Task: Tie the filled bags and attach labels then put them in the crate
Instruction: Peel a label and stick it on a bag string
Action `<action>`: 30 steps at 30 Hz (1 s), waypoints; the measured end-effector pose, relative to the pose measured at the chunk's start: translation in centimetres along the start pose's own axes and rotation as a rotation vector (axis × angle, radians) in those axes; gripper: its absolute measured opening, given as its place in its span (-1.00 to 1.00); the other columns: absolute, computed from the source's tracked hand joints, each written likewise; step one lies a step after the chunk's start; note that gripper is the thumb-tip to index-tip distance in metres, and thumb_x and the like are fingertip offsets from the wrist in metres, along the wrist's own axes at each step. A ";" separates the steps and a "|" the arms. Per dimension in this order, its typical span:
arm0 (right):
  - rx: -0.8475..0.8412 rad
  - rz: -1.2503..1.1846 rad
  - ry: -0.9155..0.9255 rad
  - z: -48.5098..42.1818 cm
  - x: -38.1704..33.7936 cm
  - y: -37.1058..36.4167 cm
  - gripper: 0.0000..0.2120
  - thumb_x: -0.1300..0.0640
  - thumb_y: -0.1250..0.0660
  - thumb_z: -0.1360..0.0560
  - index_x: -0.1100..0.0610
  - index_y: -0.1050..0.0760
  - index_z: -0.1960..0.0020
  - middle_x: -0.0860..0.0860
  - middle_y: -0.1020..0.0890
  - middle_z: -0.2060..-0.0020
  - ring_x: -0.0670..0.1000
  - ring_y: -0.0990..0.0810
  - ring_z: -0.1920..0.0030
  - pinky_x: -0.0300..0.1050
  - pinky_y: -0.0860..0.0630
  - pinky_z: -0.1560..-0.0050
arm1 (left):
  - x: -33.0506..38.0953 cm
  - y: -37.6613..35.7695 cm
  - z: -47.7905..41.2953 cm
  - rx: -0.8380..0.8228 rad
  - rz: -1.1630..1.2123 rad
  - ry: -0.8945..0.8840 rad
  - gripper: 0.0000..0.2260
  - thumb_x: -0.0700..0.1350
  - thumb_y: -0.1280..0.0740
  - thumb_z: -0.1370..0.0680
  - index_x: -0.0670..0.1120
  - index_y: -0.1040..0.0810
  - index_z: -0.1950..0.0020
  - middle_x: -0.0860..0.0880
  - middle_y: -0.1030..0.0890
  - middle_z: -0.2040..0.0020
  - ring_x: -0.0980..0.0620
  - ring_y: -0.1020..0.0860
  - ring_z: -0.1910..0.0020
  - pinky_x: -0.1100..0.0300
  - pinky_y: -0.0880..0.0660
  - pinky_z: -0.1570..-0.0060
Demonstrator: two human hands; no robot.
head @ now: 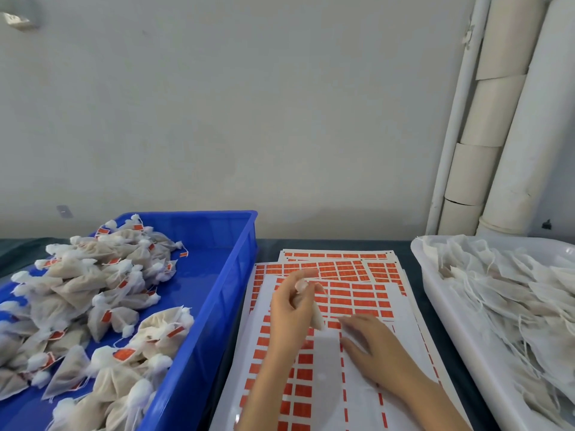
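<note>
At far left I see the blue crate point(224, 275), heaped with tied, labelled bags point(77, 290). At right is a white tray point(424, 269) of untied bags point(513, 306). Label sheets point(357, 293) lie between them. The right hand point(373, 346) rests on them, fingers relaxed. The left hand point(287, 309) pinches one filled bag point(317, 318) just above them.

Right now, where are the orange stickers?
Head view, middle: the stickers lie on sheets between the crate on the left and the white tray on the right, under the right hand.
</note>
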State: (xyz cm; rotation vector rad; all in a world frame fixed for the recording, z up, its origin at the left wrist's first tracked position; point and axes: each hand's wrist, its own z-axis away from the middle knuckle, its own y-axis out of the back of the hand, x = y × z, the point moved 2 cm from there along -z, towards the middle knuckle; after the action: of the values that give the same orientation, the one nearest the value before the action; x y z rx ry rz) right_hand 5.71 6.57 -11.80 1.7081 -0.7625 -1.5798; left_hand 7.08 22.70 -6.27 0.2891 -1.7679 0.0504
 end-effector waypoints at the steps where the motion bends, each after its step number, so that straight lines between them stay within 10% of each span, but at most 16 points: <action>1: 0.009 -0.022 0.005 0.2 0.0 0.0 -0.58 -0.22 -0.23 -0.52 -0.22 -0.32 -0.35 -0.27 -0.35 -0.36 -0.16 -0.34 -0.35 -0.13 -0.25 -0.40 | -0.3 -0.3 0.2 -0.018 -0.025 -0.009 -0.83 -0.09 -0.31 -0.58 0.21 -0.56 -0.05 0.27 -0.59 -0.01 0.17 -0.60 0.02 0.41 -0.55 0.18; 7: 0.045 -0.159 0.065 0.5 0.0 -0.1 -0.67 -0.12 -0.32 -0.50 -0.27 -0.38 -0.24 -0.28 -0.44 -0.27 -0.17 -0.42 -0.29 -0.19 -0.32 -0.36 | -3.3 -1.1 1.0 -0.096 -0.633 -0.133 -0.81 -0.06 -0.29 -0.59 0.21 -0.55 -0.12 0.26 -0.50 -0.09 0.20 -0.51 0.03 0.44 -0.43 0.00; 12: 0.017 0.116 0.047 0.0 0.5 -0.2 -0.45 -0.29 -0.14 -0.52 -0.24 -0.08 -0.45 -0.27 -0.15 -0.46 -0.13 -0.07 -0.50 -0.02 0.13 -0.52 | -4.2 -1.3 0.6 -0.156 -0.761 -0.156 -0.76 0.07 -0.29 -0.56 0.20 -0.52 -0.23 0.19 -0.51 -0.20 0.13 -0.52 -0.05 0.26 -0.48 -0.19; 22: 0.078 0.008 0.019 -3.2 -0.7 1.2 -0.93 -0.02 -0.32 -0.51 -0.13 -0.49 0.01 -0.22 -0.53 0.00 -0.13 -0.52 -0.03 -0.15 -0.47 -0.21 | -4.6 -0.9 1.3 -0.200 -0.767 -0.137 -0.75 0.15 -0.33 -0.52 0.24 -0.54 -0.20 0.16 -0.46 -0.23 0.12 -0.43 -0.16 0.24 -0.41 -0.24; 25: 0.021 -0.082 -0.018 -3.8 -0.7 1.2 -0.89 0.00 -0.32 -0.51 -0.09 -0.48 0.19 -0.25 -0.56 0.18 -0.16 -0.57 0.15 -0.40 -0.40 0.17 | -4.6 -0.9 1.5 -0.188 -0.736 -0.159 -0.75 0.18 -0.35 -0.50 0.25 -0.56 -0.17 0.19 -0.45 -0.25 0.15 -0.40 -0.19 0.26 -0.36 -0.27; 30: -0.049 -0.246 -0.067 -4.1 0.0 1.5 -0.86 0.09 -0.29 -0.54 0.01 -0.53 0.19 -0.16 -0.62 0.19 -0.08 -0.61 0.13 -0.38 -0.41 0.16 | -4.3 -0.7 1.4 -0.170 -0.689 -0.201 -0.67 0.26 -0.40 -0.42 0.26 -0.58 -0.16 0.21 -0.45 -0.20 0.19 -0.36 -0.13 0.31 -0.36 -0.19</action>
State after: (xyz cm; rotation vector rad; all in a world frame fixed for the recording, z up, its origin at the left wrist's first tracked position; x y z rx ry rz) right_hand 9.86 6.08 -10.49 1.7744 -0.5573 -1.8131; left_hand 6.74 22.48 -10.86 0.7823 -1.7691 -0.6370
